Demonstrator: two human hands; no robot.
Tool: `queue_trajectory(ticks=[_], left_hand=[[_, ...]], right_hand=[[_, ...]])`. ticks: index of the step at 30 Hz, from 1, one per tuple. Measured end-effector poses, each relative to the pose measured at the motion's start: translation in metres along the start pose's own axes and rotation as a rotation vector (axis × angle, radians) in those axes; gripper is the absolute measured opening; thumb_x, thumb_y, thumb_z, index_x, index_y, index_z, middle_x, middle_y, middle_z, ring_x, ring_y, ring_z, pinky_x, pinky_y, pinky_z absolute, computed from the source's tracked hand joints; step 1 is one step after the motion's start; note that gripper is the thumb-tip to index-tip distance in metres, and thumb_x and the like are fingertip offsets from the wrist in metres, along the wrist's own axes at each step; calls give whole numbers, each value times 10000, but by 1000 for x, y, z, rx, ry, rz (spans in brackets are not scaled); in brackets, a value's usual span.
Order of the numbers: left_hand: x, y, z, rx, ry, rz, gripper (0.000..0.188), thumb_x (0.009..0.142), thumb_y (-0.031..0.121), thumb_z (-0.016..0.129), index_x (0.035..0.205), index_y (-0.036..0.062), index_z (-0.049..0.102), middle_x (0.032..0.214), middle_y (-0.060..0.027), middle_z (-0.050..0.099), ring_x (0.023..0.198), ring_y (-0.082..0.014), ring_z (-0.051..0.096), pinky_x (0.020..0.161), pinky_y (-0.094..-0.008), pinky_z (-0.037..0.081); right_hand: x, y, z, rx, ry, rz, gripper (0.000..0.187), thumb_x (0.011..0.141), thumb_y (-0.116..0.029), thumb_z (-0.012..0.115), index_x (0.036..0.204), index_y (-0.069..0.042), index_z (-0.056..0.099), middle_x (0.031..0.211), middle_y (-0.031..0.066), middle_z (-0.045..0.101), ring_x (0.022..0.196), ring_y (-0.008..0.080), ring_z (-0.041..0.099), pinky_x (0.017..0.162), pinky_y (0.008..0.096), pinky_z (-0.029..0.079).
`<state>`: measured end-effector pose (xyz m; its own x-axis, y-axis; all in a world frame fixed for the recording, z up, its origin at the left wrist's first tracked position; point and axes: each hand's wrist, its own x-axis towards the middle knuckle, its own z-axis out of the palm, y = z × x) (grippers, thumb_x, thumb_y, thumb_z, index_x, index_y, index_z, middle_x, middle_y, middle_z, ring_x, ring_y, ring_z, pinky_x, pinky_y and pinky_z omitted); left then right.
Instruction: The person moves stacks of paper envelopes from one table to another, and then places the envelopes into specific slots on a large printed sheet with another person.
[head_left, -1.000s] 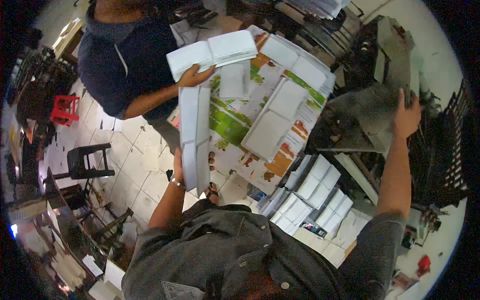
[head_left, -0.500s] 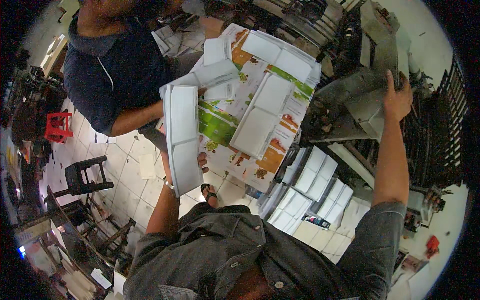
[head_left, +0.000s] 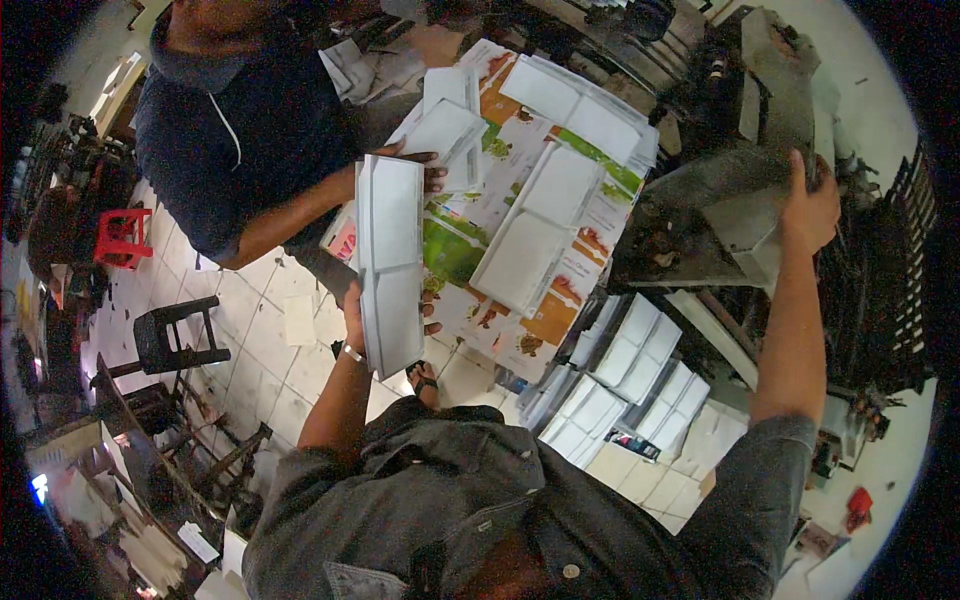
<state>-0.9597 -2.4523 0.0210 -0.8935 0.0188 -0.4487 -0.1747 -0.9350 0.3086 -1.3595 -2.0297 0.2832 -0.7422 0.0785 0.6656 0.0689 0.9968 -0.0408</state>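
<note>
A thick stack of white paper sheets, long and creased across the middle, is held at its near end by my left hand. My thumb side shows at the stack's left edge and fingertips come out at its right edge, so the hand is closed round it. My right hand is stretched far to the right and rests against a grey metal machine, fingers apart. Other white sheet stacks lie on a table covered with printed paper. A co-worker's hand touches sheets beside my stack.
A co-worker in a dark shirt stands at the left of the table. Below the table's right edge are more white stacks. A red stool and a black stool stand on the tiled floor.
The stack in my left hand has shifted slightly right and up. Sheets near its far end now lie apart from it under the co-worker's hand. My right hand stays at the machine.
</note>
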Motion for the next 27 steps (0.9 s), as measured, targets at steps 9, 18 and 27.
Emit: queue_trajectory(ticks=[9,18,27], left_hand=[[2,4,5,-19,4,21,1004,792,809,340,1453,55,385,1225,-259,574,1059,-412,604,973,-722,380],[9,1,-16,-50,-104,13,994,816,802,338,1445,34,390,1232,-248,578,1057,-382,621,980,-654,424],[16,0,-23,112,114,57,937,860,764,298,1430,29,409,1222,-253,597,1020,-415,644,890,-644,497]], right_hand=[[0,-7,0,41,30,-29,807,815,-772,497,1302,-137,595,1293,146,603,1208,362,544,976,509,447],[0,-3,-1,17,-4,-10,741,848,-697,525,1362,-164,547,1306,132,587,1228,339,525,986,489,433],[6,12,15,-68,21,8,783,829,-747,497,1365,-178,545,1337,138,573,1240,343,523,985,506,433]])
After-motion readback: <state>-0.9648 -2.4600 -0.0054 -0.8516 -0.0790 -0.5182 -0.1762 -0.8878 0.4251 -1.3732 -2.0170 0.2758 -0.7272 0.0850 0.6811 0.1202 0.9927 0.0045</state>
